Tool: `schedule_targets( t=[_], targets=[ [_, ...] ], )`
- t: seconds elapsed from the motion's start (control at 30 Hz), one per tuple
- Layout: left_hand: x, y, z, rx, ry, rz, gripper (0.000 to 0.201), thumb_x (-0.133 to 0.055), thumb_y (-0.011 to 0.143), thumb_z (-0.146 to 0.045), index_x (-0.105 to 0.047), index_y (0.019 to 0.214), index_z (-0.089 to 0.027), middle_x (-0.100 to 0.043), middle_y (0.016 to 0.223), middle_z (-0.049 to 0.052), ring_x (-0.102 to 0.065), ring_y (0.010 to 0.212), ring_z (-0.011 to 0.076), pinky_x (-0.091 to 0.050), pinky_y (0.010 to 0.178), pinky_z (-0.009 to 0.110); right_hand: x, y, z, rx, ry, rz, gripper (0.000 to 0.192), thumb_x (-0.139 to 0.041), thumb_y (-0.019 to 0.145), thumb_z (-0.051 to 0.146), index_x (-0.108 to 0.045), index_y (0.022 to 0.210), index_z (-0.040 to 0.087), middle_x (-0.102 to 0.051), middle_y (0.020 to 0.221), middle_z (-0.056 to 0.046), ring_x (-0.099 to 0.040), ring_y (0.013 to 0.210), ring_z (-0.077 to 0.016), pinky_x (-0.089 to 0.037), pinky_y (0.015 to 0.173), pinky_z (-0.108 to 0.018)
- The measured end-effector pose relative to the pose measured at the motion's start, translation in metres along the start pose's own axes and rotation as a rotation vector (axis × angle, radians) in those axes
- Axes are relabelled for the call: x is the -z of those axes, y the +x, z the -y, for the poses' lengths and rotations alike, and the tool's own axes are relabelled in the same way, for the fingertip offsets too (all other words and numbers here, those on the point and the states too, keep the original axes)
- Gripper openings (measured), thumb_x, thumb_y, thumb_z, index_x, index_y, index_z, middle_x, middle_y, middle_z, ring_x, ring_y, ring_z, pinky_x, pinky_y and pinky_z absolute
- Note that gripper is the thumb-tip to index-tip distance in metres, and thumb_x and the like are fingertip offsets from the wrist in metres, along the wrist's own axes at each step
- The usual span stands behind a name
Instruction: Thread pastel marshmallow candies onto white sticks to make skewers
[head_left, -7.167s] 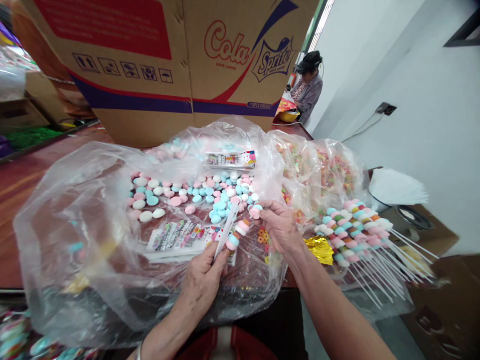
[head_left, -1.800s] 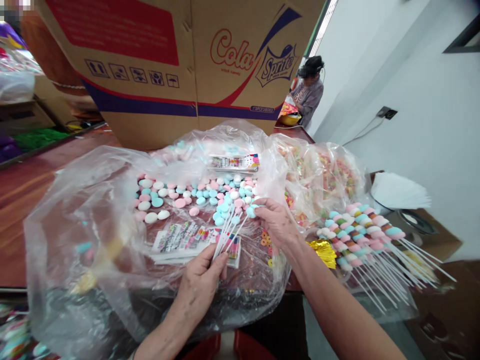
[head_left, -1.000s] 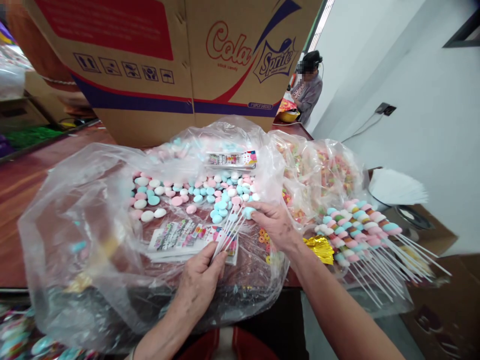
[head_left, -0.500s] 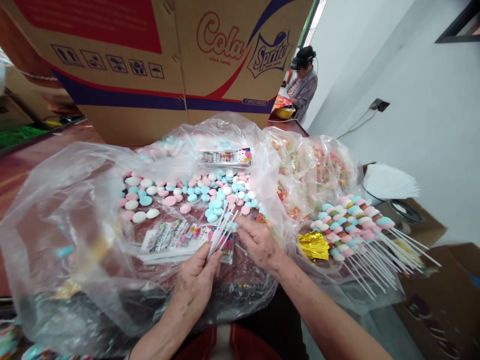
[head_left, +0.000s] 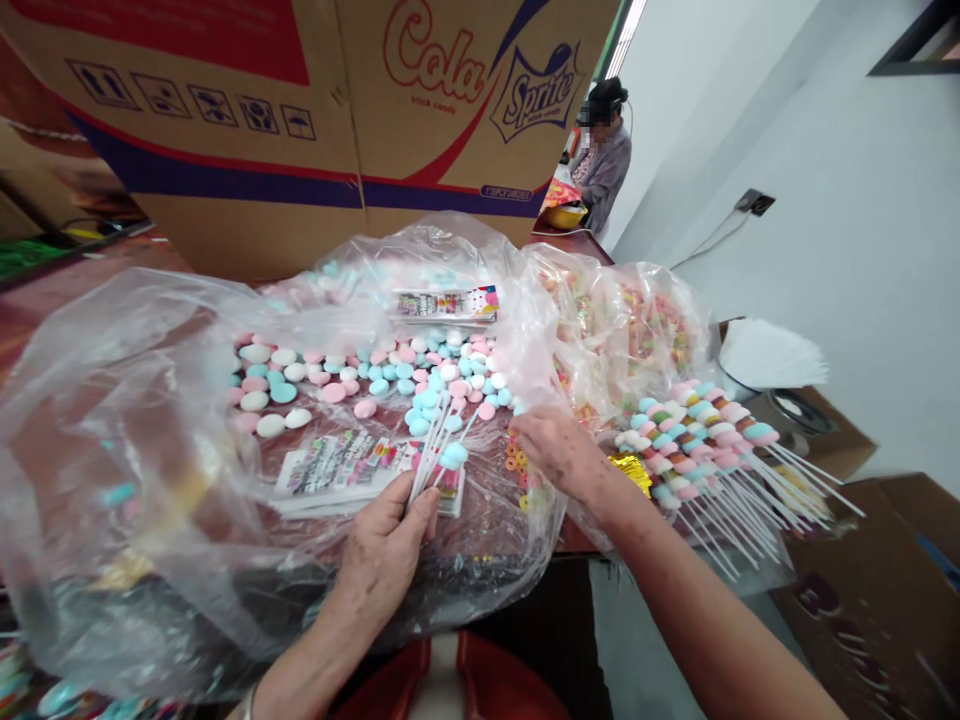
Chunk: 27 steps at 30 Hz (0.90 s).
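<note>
Blue candy [head_left: 454,456] now threaded; right hand [head_left: 556,450] away.

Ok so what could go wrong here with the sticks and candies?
The left hand pinches a fan of sticks by their ends, with one blue candy threaded on; a loose grip could let the bunch slip or the candy slide off. The right hand reaches by the orange rings at the bag's edge and might knock some out. The finished skewers overhang the table and could roll off.
</note>
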<state>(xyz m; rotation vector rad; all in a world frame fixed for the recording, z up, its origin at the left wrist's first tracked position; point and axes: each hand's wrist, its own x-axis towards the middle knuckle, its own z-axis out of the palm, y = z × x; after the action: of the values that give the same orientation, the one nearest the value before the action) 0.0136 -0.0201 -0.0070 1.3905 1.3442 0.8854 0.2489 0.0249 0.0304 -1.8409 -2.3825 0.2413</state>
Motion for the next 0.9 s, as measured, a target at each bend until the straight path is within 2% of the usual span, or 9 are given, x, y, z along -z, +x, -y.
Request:
schedule_targets(
  t=[0.13, 0.27, 0.4, 0.5, 0.6, 0.7, 0.8, 0.9],
  targets=[
    [0.000, 0.000, -0.001, -0.005, 0.006, 0.008, 0.030, -0.052, 0.088, -0.042, -0.052, 0.066, -0.022, -0.041, 0.050, -0.007, -0.037, 0.047, 0.0127, -0.028, 0.048, 0.025, -0.010, -0.001, 0.014, -0.010, -0.224, 0.028, 0.017, -0.051, 0.090, 0.013, -0.067, 0.094, 0.016, -0.065, 0.099, -0.014, -0.058, 0.091, -0.0257, -0.043, 0.078, -0.035],
    [0.000, 0.000, -0.003, -0.006, -0.009, 0.008, 0.028, -0.053, 0.087, -0.041, -0.053, 0.066, -0.022, -0.042, 0.051, -0.007, -0.038, 0.048, 0.0129, -0.029, 0.048, 0.024, -0.010, -0.007, 0.029, 0.043, -0.276, 0.048, 0.022, -0.051, 0.087, 0.007, -0.065, 0.102, 0.015, -0.064, 0.105, -0.016, -0.057, 0.096, -0.0290, -0.044, 0.077, -0.036],
    [-0.001, 0.000, -0.003, 0.002, -0.028, 0.005, 0.029, -0.052, 0.087, -0.041, -0.051, 0.064, -0.022, -0.041, 0.050, -0.007, -0.036, 0.047, 0.0122, -0.027, 0.047, 0.024, -0.009, -0.008, 0.033, 0.032, -0.252, 0.072, 0.027, -0.053, 0.083, 0.004, -0.063, 0.107, 0.012, -0.065, 0.106, -0.016, -0.057, 0.099, -0.0287, -0.044, 0.077, -0.035],
    [-0.001, 0.001, -0.002, -0.004, -0.010, 0.015, 0.029, -0.052, 0.086, -0.041, -0.052, 0.065, -0.022, -0.043, 0.051, -0.007, -0.037, 0.049, 0.0124, -0.029, 0.049, 0.024, -0.014, -0.005, 0.026, -0.034, -0.013, -0.024, 0.021, -0.050, 0.085, 0.008, -0.063, 0.100, 0.015, -0.068, 0.096, -0.010, -0.059, 0.088, -0.0229, -0.043, 0.075, -0.032],
    [0.000, 0.000, -0.001, -0.026, 0.022, 0.052, 0.026, -0.052, 0.087, -0.040, -0.055, 0.070, -0.021, -0.045, 0.054, -0.006, -0.041, 0.052, 0.0133, -0.031, 0.053, 0.024, -0.022, -0.001, 0.017, -0.162, 0.419, -0.156, 0.012, -0.052, 0.084, 0.017, -0.062, 0.087, 0.021, -0.065, 0.077, -0.001, -0.057, 0.070, -0.0167, -0.041, 0.066, -0.028],
    [0.000, -0.002, 0.000, -0.046, 0.058, 0.083, 0.025, -0.051, 0.088, -0.039, -0.058, 0.073, -0.021, -0.046, 0.056, -0.006, -0.042, 0.055, 0.0142, -0.032, 0.055, 0.025, -0.028, 0.005, 0.015, -0.249, 0.858, -0.248, 0.006, -0.056, 0.077, 0.021, -0.061, 0.075, 0.022, -0.061, 0.067, 0.003, -0.054, 0.061, -0.0144, -0.040, 0.058, -0.026],
    [0.000, -0.001, -0.001, -0.060, 0.085, 0.105, 0.026, -0.050, 0.088, -0.039, -0.057, 0.071, -0.021, -0.047, 0.058, -0.005, -0.045, 0.056, 0.0148, -0.034, 0.057, 0.026, -0.031, 0.008, 0.020, -0.303, 1.206, -0.299, 0.003, -0.062, 0.072, 0.025, -0.063, 0.074, 0.022, -0.061, 0.066, 0.004, -0.052, 0.055, -0.0131, -0.040, 0.054, -0.025],
    [0.000, 0.000, -0.002, -0.050, 0.115, 0.101, 0.027, -0.049, 0.087, -0.040, -0.055, 0.068, -0.021, -0.047, 0.056, -0.005, -0.046, 0.056, 0.0154, -0.035, 0.058, 0.026, -0.034, 0.008, 0.026, -0.263, 1.285, -0.370, 0.011, -0.065, 0.073, 0.026, -0.068, 0.084, 0.024, -0.067, 0.077, 0.002, -0.059, 0.066, -0.0155, -0.047, 0.063, -0.028]
  ],
)
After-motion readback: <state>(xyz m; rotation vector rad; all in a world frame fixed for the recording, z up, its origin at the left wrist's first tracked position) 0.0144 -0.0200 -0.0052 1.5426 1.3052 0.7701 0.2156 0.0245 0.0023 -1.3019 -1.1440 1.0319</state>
